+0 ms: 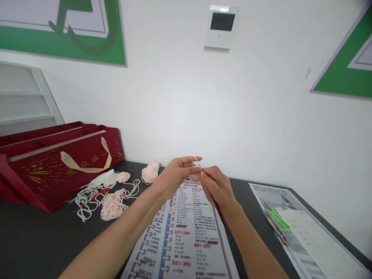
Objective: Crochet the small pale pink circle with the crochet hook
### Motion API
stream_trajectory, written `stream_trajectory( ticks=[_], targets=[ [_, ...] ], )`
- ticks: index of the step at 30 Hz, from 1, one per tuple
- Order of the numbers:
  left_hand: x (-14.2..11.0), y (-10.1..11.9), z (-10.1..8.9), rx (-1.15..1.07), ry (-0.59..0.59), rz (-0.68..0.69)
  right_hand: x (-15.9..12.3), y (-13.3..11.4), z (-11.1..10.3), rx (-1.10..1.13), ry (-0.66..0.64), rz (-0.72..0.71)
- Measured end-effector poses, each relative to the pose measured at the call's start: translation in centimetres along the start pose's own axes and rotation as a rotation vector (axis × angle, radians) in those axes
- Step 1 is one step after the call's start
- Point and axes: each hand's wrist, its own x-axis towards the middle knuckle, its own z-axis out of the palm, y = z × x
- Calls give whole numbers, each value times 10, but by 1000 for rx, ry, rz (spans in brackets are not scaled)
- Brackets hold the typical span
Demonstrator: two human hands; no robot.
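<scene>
Both my hands are raised above a printed instruction sheet point(186, 236) on the dark table point(43, 240). My left hand point(174, 176) pinches a thin pale yarn strand point(197, 159) that loops up between the fingers. My right hand point(216, 188) meets it, fingertips closed on the same strand. A small pink piece of crochet point(194, 177) shows just below the fingertips, mostly hidden by them.
Loose pink and white yarn point(112, 203) and small pink yarn balls point(150, 171) lie left of the sheet. Red gift boxes point(58, 162) with a gold ribbon stand at far left. Papers with green-handled tools point(277, 219) lie at right. A white wall is close behind.
</scene>
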Motion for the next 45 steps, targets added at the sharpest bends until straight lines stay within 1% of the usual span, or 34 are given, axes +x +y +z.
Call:
stream_trajectory(
  ticks=[2, 5, 8, 10, 12, 14, 15, 16, 17, 18, 19, 22, 24, 26, 29, 31, 33, 34, 36, 38, 39, 40, 41, 42, 43, 44, 45],
  targets=[
    [2, -3, 1, 30, 51, 52, 0, -4, 4, -50, 15, 34],
    [5, -5, -1, 153, 143, 187, 5, -14, 5, -28, 1, 133],
    [5, -3, -6, 266, 161, 276, 12, -24, -1, 150, 41, 249],
    [4, -2, -9, 335, 152, 310, 17, -29, -5, 273, 93, 429],
    [2, -1, -11, 400, 155, 338, 21, -32, -7, 428, 167, 684],
    [1, -2, -11, 455, 166, 361, 24, -33, -7, 655, 263, 912],
    [1, -2, -11, 473, 166, 369, 26, -32, -7, 772, 301, 984],
    [1, -2, -11, 484, 164, 373, 27, -31, -8, 862, 322, 1024],
    [1, -2, -11, 488, 160, 373, 28, -30, -9, 903, 320, 1036],
    [1, -2, -12, 484, 157, 370, 28, -29, -11, 886, 293, 1025],
    [1, -2, -12, 476, 152, 365, 28, -28, -13, 822, 246, 994],
    [2, 0, -15, 463, 150, 362, 27, -27, -23, 562, 88, 833],
    [2, 1, -16, 466, 148, 364, 25, -25, -28, 506, 39, 762],
    [1, 2, -14, 458, 135, 360, 24, -21, -28, 600, 71, 764],
    [-2, 4, -10, 384, 77, 321, 24, -15, -22, 936, 177, 876],
    [-4, 5, -6, 307, 33, 263, 26, -13, -16, 1159, 206, 952],
    [-5, 5, -3, 240, 3, 207, 28, -14, -10, 1276, 215, 988],
    [-5, 4, -2, 216, -7, 189, 28, -15, -7, 1282, 226, 984],
    [-5, 3, 0, 175, -9, 176, 25, -18, -3, 1179, 259, 926],
    [-4, 1, 1, 139, -2, 168, 19, -20, 0, 903, 261, 793],
    [-3, 0, 2, 120, 3, 162, 15, -20, 2, 718, 235, 711],
    [-3, -1, 3, 98, 7, 152, 11, -20, 3, 493, 211, 594],
    [-2, -2, 4, 73, 11, 140, 7, -19, 5, 319, 195, 457],
    [-2, -2, 5, 44, 12, 125, 3, -19, 6, 203, 187, 341],
    [-1, -3, 5, 12, 8, 108, 1, -18, 8, 141, 229, 270],
    [-1, -2, 5, -24, -4, 86, 1, -17, 8, 134, 235, 229],
    [-1, -2, 4, -62, -21, 58, 1, -17, 8, 167, 240, 223]
  ],
)
